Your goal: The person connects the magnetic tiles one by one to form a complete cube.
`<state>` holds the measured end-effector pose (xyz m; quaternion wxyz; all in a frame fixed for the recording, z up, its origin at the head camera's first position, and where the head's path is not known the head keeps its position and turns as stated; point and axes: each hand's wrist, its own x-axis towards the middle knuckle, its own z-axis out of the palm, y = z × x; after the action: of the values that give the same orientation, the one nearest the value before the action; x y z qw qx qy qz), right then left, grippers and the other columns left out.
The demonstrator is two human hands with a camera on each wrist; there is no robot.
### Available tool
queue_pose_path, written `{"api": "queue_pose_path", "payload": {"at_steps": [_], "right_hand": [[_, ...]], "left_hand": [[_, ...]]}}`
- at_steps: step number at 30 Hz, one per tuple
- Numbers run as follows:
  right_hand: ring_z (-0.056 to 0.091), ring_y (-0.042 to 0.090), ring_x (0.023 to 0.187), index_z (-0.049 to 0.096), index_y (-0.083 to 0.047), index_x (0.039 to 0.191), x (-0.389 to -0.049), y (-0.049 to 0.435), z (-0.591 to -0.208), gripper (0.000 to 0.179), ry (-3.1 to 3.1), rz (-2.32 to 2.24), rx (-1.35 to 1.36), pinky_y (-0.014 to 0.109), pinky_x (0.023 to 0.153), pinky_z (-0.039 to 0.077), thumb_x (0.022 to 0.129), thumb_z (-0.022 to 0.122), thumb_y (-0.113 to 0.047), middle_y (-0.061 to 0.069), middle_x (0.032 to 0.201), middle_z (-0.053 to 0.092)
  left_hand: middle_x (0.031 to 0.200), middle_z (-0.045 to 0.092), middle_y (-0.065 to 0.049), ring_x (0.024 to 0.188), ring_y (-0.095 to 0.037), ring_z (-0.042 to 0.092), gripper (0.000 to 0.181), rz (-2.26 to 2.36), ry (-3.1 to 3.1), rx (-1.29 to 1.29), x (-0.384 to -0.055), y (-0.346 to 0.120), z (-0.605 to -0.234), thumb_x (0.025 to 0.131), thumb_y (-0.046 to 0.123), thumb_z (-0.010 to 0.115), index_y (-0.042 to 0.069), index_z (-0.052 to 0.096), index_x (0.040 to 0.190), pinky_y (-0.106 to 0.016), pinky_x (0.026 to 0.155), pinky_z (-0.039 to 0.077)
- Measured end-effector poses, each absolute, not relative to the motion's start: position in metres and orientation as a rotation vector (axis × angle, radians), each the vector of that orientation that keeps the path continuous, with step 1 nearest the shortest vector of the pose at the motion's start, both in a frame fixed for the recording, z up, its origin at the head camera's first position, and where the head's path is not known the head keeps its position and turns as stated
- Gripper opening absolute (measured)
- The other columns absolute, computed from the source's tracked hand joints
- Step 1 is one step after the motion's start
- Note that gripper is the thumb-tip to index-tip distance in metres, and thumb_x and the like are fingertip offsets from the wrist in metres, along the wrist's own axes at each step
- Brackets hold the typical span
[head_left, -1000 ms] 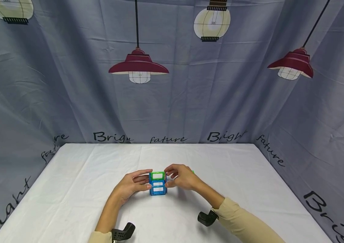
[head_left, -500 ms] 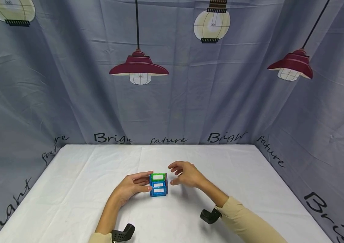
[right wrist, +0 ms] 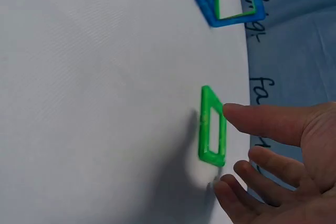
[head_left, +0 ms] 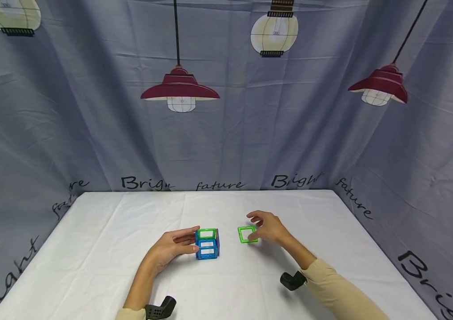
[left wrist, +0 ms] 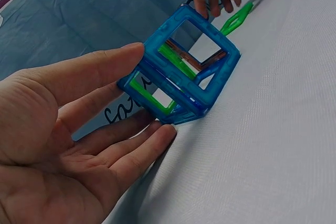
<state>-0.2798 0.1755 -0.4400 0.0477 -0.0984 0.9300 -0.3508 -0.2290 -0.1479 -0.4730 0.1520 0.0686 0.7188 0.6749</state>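
Note:
My left hand point(head_left: 172, 248) holds the left side of a small box of magnetic tiles point(head_left: 207, 247), standing on the white table. Blue frames make up its near side, with a green one on top and a reddish edge at the right. In the left wrist view, the thumb touches one blue corner point(left wrist: 157, 45) and the fingertips support the opposite edge. A loose green square magnetic tile point(right wrist: 205, 124) lies right of the box. Over that tile is my right hand point(head_left: 272, 229), thumb close above its frame and fingers spread apart, gripping nothing.
A white cloth covers the table point(head_left: 138, 213). Behind and beside it hangs a grey-blue curtain point(head_left: 226, 142) printed with lamps and lettering. A black wrist camera point(head_left: 292, 281) sits on the right forearm, and another black camera point(head_left: 161, 307) on the left.
My right hand has left the box's right side and moved right to the loose green tile, uncovering it. The left hand stays at the box, nearly unmoved.

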Motion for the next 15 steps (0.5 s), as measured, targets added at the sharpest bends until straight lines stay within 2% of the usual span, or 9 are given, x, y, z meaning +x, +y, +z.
{"api": "queue_pose_path", "payload": {"at_steps": [7, 15], "right_hand": [[0.064, 0.027, 0.108, 0.068, -0.004, 0.126, -0.28, 0.183, -0.454, 0.067, 2.829, -1.029, -0.287, 0.047, 0.099, 0.05, 0.063, 0.092, -0.003, 0.01, 0.118, 0.071], [0.063, 0.023, 0.105, 0.073, -0.009, 0.116, -0.278, 0.182, -0.459, 0.056, 2.897, -0.885, -0.31, 0.048, 0.098, 0.051, 0.064, 0.092, -0.005, 0.006, 0.112, 0.07]], "left_hand": [[0.148, 0.053, -0.023, 0.139, -0.038, 0.05, 0.068, 1.935, 2.063, 0.198, -0.228, -0.149, -0.472, 0.083, 0.013, 0.084, 0.006, 0.057, 0.144, -0.04, 0.111, 0.048], [0.146, 0.055, -0.023, 0.138, -0.038, 0.051, 0.068, 1.95, 2.051, 0.19, -0.229, -0.147, -0.473, 0.082, 0.012, 0.085, 0.006, 0.057, 0.143, -0.039, 0.11, 0.049]]}}
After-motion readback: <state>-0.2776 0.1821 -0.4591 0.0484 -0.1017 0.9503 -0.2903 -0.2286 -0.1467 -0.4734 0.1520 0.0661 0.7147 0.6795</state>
